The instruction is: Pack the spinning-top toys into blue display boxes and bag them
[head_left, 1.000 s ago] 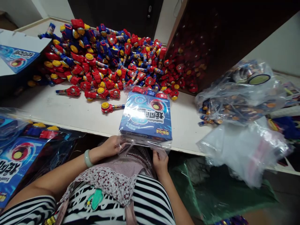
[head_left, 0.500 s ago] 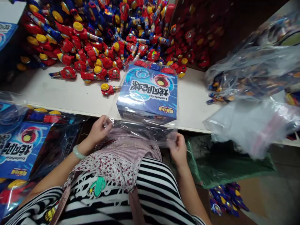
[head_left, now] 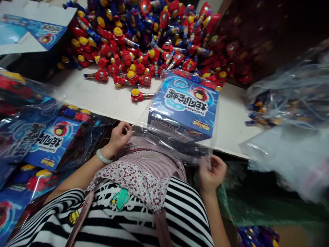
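Note:
A blue printed toy box lies at the near edge of the white table, wrapped in a clear plastic bag whose open end hangs over the edge toward me. My left hand, with a pale green bangle on its wrist, pinches the bag's left corner. At the bag's right corner my right hand is closed on the plastic, below the table edge. Both hands hold the bag mouth stretched between them.
A big heap of red, blue and yellow toys covers the table's far side; one loose toy lies beside the box. Bagged boxes pile up at my left. Clear bags crowd the right; a green bag hangs below.
My hands have spread apart along the bag mouth, the right one dropping lower and further right. The view has swung left and down, so the box now appears further right.

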Demonstrator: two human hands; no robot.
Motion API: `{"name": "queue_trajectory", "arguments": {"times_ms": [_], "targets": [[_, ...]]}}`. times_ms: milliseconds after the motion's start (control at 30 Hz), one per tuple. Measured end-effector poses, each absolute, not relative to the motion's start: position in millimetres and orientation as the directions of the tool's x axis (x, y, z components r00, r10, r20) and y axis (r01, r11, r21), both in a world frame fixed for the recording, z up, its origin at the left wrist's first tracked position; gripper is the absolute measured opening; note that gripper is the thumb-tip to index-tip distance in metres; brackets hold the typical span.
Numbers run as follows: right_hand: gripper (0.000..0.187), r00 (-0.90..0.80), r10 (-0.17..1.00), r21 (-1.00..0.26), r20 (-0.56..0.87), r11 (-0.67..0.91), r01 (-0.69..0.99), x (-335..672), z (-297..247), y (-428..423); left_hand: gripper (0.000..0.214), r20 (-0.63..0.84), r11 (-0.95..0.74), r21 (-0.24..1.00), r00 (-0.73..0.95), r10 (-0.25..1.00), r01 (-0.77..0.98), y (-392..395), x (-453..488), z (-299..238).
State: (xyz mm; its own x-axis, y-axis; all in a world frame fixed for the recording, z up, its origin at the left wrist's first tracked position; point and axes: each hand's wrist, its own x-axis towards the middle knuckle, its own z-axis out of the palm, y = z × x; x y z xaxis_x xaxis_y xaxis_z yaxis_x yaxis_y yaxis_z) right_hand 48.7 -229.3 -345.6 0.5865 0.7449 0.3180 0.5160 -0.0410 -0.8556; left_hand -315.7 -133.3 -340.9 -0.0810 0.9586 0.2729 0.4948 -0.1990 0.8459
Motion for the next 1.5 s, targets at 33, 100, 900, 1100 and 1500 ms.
{"name": "queue_trajectory", "arguments": {"times_ms": [33, 100, 900, 1100, 1500], "targets": [[0.045, 0.625, 0.699, -0.863, 0.349, -0.021, 0.505, 51.5, -344.8, -229.2, 0.011, 0.287, -0.197, 0.848, -0.113, 0.951, 0.493, -135.0, -319.8, -341.0], [0.052, 0.661, 0.648, -0.874, 0.378, 0.014, 0.486, 59.9, -342.7, -227.1, 0.014, 0.319, -0.223, 0.859, -0.141, 0.937, 0.462, -137.0, -326.0, -340.9], [0.056, 0.503, 0.861, -0.992, 0.078, 0.015, 0.127, 102.1, -290.0, -174.0, 0.037, 0.084, 0.079, 0.805, 0.246, 0.966, -0.589, -80.0, -319.1, -336.5], [0.038, 0.392, 0.757, -0.564, 0.522, -0.038, 0.825, 68.0, -242.3, -147.1, 0.03, -0.121, 0.176, 0.708, 0.128, 0.984, -0.684, -83.2, -304.0, -320.5], [0.026, -0.681, 0.717, -0.104, 0.153, 0.697, 0.71, -161.8, -212.2, -74.7, 0.008, 0.298, -0.297, 0.931, -0.024, 0.954, -0.211, -100.8, -308.0, -311.8]]}}
